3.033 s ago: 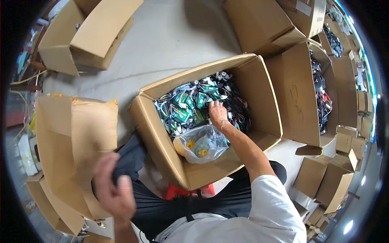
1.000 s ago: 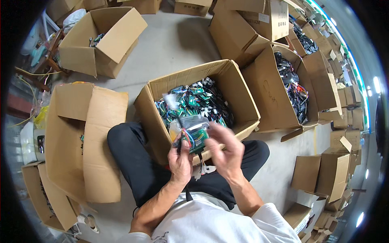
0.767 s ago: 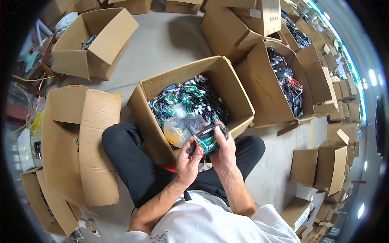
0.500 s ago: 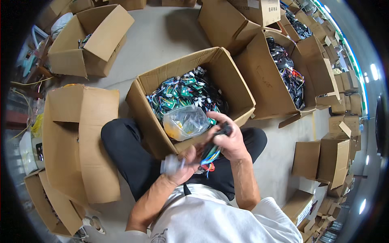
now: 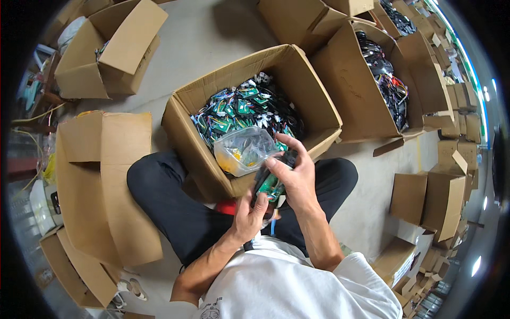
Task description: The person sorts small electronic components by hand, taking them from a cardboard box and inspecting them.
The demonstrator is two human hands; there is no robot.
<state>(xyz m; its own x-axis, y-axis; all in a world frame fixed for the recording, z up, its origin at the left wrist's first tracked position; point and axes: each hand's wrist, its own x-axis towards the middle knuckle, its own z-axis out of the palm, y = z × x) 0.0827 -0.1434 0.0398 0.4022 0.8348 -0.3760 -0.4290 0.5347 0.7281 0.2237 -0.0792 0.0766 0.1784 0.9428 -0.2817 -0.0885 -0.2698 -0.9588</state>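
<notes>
Above my lap, both hands are closed on a black housing with a green circuit board (image 5: 269, 187) showing in it. My left hand (image 5: 248, 217) grips its near end, thumb lying along the edge. My right hand (image 5: 298, 181) wraps the far right side, thumb across the top. A few coloured wires hang below it by my right wrist. Just beyond the hands, a clear plastic bag (image 5: 245, 144) with small yellow-orange pieces lies in a large cardboard box (image 5: 204, 169). Around the bag, the box holds a heap of green circuit boards (image 5: 241, 106) with wires and white connectors.
An open cardboard box (image 5: 127, 186) stands by my left knee. Another box (image 5: 340, 80) at the right holds black parts and wires (image 5: 390, 90). A further box (image 5: 125, 48) sits far left. Something red (image 5: 227, 207) shows between my legs. More cartons (image 5: 427, 204) line the right side.
My hands have come together on the black housing, its green board now facing up. The blurred pale object at my left hand no longer shows. The view has shifted slightly.
</notes>
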